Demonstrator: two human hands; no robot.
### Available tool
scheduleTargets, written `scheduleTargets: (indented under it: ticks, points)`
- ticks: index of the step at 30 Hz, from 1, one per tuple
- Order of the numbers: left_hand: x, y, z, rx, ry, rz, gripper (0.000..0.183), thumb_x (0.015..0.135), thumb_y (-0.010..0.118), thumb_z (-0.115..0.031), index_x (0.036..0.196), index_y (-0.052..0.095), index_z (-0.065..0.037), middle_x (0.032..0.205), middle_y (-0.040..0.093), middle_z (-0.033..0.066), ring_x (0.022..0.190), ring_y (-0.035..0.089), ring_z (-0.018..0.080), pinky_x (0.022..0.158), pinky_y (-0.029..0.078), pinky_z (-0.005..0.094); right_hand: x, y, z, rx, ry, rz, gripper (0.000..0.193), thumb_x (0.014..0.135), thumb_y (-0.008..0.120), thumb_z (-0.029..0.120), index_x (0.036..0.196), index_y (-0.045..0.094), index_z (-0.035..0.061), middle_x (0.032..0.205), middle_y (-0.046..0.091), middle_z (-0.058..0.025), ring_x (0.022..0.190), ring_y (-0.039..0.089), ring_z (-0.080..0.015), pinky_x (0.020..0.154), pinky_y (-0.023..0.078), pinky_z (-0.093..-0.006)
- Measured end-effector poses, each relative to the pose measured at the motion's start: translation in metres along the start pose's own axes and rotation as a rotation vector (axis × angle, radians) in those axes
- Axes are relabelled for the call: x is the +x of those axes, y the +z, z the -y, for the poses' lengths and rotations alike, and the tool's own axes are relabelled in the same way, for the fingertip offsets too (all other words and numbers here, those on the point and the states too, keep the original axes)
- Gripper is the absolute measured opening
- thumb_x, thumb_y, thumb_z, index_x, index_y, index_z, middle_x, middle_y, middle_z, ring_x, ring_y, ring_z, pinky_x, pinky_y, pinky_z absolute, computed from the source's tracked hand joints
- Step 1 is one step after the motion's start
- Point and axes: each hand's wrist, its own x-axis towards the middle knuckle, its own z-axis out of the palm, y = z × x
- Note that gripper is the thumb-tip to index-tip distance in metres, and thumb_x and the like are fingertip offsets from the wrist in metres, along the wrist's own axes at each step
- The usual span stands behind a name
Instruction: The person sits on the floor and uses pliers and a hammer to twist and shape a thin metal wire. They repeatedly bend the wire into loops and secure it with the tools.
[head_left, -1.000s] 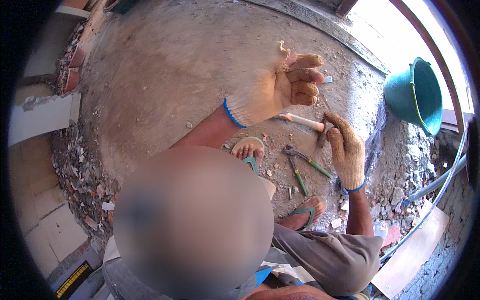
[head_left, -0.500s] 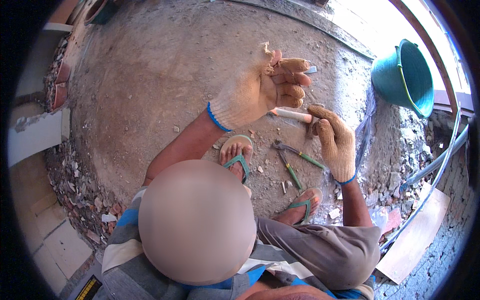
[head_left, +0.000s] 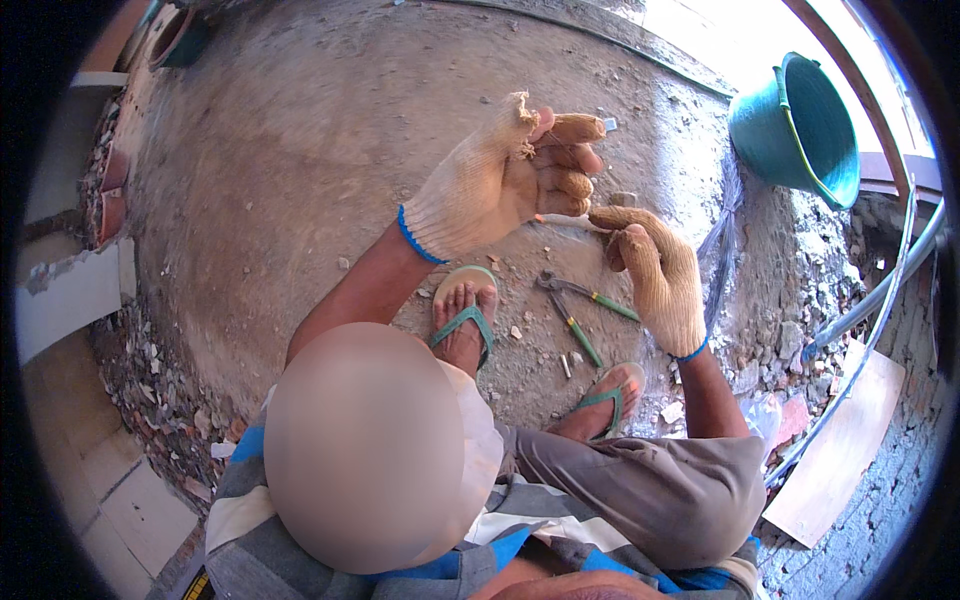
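Note:
My left hand (head_left: 510, 185) wears a cream knit glove with a blue cuff, torn and frayed at the thumb. Its palm faces up and its fingers are curled in; what they hold, if anything, is too small to make out. Close by on the right, my right hand (head_left: 662, 275), gloved alike, has thumb and forefinger pinched together, their contents hidden. A pale stick-like piece with an orange end (head_left: 572, 220) shows between the hands; I cannot tell whether it is held or lies on the ground. Below, pincers with green handles (head_left: 578, 312) lie open on the dirt.
A green bucket (head_left: 765, 135) stands tilted at the upper right, beside a bundle of thin dark wire (head_left: 722, 225). Rubble, a pale board (head_left: 840, 450) and a grey pipe (head_left: 880, 285) line the right side. My sandalled feet (head_left: 468, 310) frame the pincers.
Both hands have shifted slightly left and up in the picture, the right one now closer to the left and covering more of the pale stick. The whole view has also shifted a little.

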Motion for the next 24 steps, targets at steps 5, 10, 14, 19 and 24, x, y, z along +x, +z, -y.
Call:
scheduleTargets:
  ticks: [5, 10, 14, 19, 24]
  points:
    - [0.0, 0.005, 0.002, 0.038, -0.006, -0.065, 0.06, 0.108, 0.057, -0.053, 0.139, 0.064, -0.002, 0.112, 0.072, 0.0101, 0.095, 0.071, 0.0247, 0.088, 0.059, 0.0466, 0.001, -0.001, 0.006, 0.007, 0.021, 0.002, 0.033, 0.11, 0.056, 0.026, 0.119, 0.077, 0.0017, 0.076, 0.059, -0.0014, 0.073, 0.054, -0.0089, 0.069, 0.05, -0.0304]
    - [-0.001, 0.004, 0.002, 0.022, 0.008, -0.033, 0.057, 0.109, 0.054, -0.051, 0.138, 0.063, -0.003, 0.111, 0.072, 0.0092, 0.097, 0.07, 0.023, 0.092, 0.057, 0.0449, -0.001, -0.004, 0.01, -0.031, 0.059, 0.045, 0.032, 0.11, 0.056, 0.024, 0.119, 0.077, 0.0016, 0.078, 0.065, -0.0051, 0.074, 0.059, -0.011, 0.072, 0.052, -0.0312]
    - [0.002, 0.0, 0.0, 0.026, 0.03, 0.022, 0.057, 0.111, 0.051, -0.051, 0.14, 0.062, -0.003, 0.113, 0.071, 0.0084, 0.098, 0.069, 0.0215, 0.095, 0.056, 0.0425, 0.002, -0.008, 0.009, -0.04, -0.013, 0.043, 0.029, 0.109, 0.059, 0.022, 0.119, 0.076, 0.0012, 0.09, 0.073, -0.0137, 0.082, 0.068, -0.0162, 0.079, 0.055, -0.0342]
    - [0.006, -0.011, -0.026, -0.138, 0.12, 0.183, 0.044, 0.11, 0.057, -0.038, 0.134, 0.066, -0.003, 0.116, 0.073, 0.012, 0.106, 0.071, 0.0252, 0.103, 0.056, 0.0459, 0.006, -0.021, 0.004, -0.112, -0.077, -0.007, 0.027, 0.107, 0.064, 0.022, 0.123, 0.074, 0.0036, 0.096, 0.074, -0.0128, 0.087, 0.067, -0.0147, 0.082, 0.056, -0.0336]
    - [0.0, -0.035, -0.072, -0.396, 0.257, 0.166, 0.031, 0.102, 0.067, -0.017, 0.13, 0.066, -0.003, 0.11, 0.061, 0.0067, 0.106, 0.061, 0.0199, 0.101, 0.053, 0.0387, 0.008, -0.046, -0.008, -0.119, -0.069, -0.105, 0.028, 0.108, 0.061, 0.022, 0.128, 0.075, 0.0066, 0.092, 0.07, -0.0031, 0.082, 0.06, -0.0088, 0.077, 0.053, -0.0291]
